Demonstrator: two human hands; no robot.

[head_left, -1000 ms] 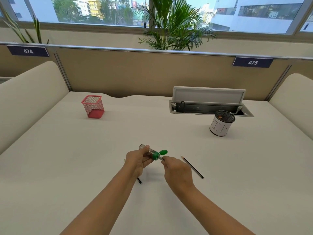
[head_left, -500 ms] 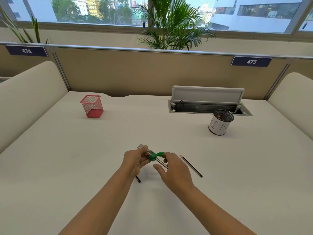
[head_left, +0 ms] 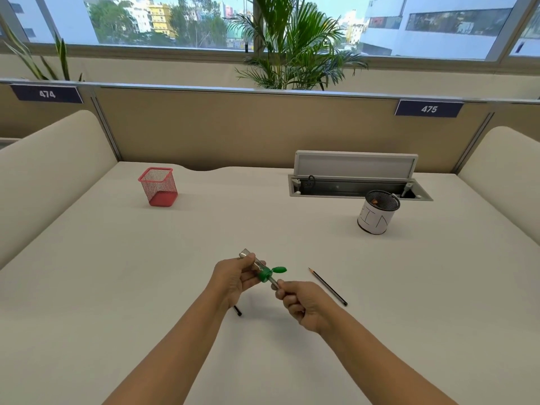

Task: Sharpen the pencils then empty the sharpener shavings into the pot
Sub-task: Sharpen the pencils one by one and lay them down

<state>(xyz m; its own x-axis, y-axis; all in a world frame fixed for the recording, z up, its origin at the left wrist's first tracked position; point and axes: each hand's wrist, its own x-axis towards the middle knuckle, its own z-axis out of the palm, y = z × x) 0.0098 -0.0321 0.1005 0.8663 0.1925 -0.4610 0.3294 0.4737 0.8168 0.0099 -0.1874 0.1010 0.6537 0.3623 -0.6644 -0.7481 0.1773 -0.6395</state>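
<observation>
While 0.5 s ago the right hand (head_left: 304,305) was spread loose beside the shaft, it has now closed on the pencil (head_left: 274,282), so another sharpening turn looks under way. The left hand (head_left: 233,277) is wrapped around the clear sharpener (head_left: 257,266) with its green cap, just above the table (head_left: 146,287). Sharpener and pencil share 1 long axis, far-left to near-right, tip buried in the sharpener. A second pencil (head_left: 328,286) lies nearby; the pot (head_left: 377,213) stands well apart.
</observation>
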